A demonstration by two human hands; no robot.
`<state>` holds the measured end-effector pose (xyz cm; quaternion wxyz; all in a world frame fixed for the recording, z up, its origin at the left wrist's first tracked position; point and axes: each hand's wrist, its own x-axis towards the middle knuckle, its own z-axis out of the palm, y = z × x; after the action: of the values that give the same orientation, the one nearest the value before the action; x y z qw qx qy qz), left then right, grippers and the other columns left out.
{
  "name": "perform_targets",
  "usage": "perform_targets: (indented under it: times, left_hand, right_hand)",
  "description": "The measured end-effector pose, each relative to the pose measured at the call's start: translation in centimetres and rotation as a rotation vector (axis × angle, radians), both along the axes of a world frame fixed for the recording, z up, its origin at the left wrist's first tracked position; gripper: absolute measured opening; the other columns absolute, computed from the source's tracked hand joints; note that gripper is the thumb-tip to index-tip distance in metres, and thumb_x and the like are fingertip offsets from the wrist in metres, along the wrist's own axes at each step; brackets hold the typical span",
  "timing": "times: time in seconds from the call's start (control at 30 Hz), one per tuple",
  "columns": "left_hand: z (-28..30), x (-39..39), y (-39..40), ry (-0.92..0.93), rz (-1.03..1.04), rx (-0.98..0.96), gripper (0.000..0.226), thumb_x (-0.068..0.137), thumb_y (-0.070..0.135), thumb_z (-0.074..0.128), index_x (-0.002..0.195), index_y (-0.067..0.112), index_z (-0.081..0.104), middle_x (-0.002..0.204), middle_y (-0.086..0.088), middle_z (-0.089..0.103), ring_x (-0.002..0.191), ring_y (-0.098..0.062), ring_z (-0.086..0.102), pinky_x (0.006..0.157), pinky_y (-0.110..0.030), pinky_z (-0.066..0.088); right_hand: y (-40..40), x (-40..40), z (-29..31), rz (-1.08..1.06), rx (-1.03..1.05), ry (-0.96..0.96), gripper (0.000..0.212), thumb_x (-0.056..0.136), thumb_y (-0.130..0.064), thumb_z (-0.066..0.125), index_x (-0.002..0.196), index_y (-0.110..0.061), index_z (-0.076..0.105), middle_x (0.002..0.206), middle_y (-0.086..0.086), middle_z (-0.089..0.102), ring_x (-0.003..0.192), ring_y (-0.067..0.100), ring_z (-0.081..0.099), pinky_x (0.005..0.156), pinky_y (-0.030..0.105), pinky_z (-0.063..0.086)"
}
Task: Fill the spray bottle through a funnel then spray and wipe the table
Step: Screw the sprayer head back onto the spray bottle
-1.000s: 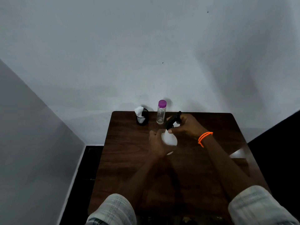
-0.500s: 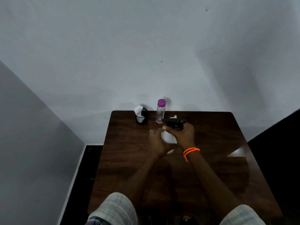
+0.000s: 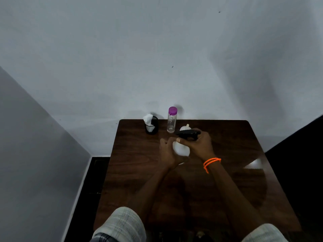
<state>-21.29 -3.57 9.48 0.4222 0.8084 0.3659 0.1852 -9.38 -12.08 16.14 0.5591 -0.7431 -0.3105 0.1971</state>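
The white spray bottle stood upright just above frame centre on the table, its long axis vertical. The left hand gripped the body from the left. The right hand was curled around the black trigger head, which lay crosswise directly atop the neck. A white funnel sat just behind. The head appeared positioned for turning about the bottle's axis.

Over a dark wooden table, the left hand grips a white spray bottle while the right hand holds its black trigger head on top. Behind stand a clear bottle with a purple cap, a white funnel and a black mesh cup of tissues.
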Motion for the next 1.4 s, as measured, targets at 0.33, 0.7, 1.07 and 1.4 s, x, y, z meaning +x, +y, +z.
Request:
perform_targets:
  times: [0.33, 0.7, 1.07, 1.4]
  left_hand:
    - [-0.5, 0.3, -0.3, 0.010, -0.031, 0.030, 0.090, 0.044, 0.053, 0.092, 0.121, 0.034, 0.050, 0.114, 0.004, 0.036, 0.105, -0.018, 0.049, 0.086, -0.043, 0.055]
    - [-0.4, 0.3, -0.4, -0.049, 0.028, 0.001, 0.087, 0.041, 0.051, 0.094, 0.116, 0.030, 0.055, 0.111, 0.002, 0.041, 0.099, -0.017, 0.053, 0.084, -0.039, 0.055]
    - [-0.5, -0.6, -0.5, -0.038, 0.032, -0.040, 0.092, 0.037, 0.064, 0.080, 0.116, 0.022, 0.058, 0.110, 0.000, 0.050, 0.094, -0.005, 0.043, 0.078, -0.025, 0.044]
    - [1.1, -1.1, -0.9, -0.102, 0.031, -0.020, 0.082, 0.053, 0.061, 0.063, 0.123, 0.018, 0.058, 0.099, 0.009, 0.049, 0.096, -0.018, 0.047, 0.084, -0.039, 0.050]
  right_hand:
    - [-0.4, 0.6, 0.6, 0.106, -0.023, -0.007, 0.042, 0.061, -0.039, 0.093, 0.096, -0.020, 0.080, 0.092, -0.002, 0.079, 0.090, 0.015, 0.075, 0.084, 0.046, 0.061]
    - [0.0, -1.6, -1.1, -0.100, 0.100, 0.033, 0.051, 0.062, -0.027, 0.096, 0.106, -0.014, 0.075, 0.100, -0.001, 0.078, 0.097, 0.012, 0.074, 0.089, 0.039, 0.060]
    - [1.1, -3.5, -2.3, -0.142, 0.044, -0.049, 0.050, 0.067, -0.023, 0.094, 0.110, -0.014, 0.070, 0.101, -0.004, 0.074, 0.098, 0.007, 0.071, 0.086, 0.024, 0.057]
    - [2.5, -5.8, -1.9, -0.365, 0.060, -0.041, 0.050, 0.057, -0.030, 0.098, 0.089, -0.034, 0.060, 0.089, -0.007, 0.068, 0.082, 0.008, 0.066, 0.074, 0.020, 0.052]
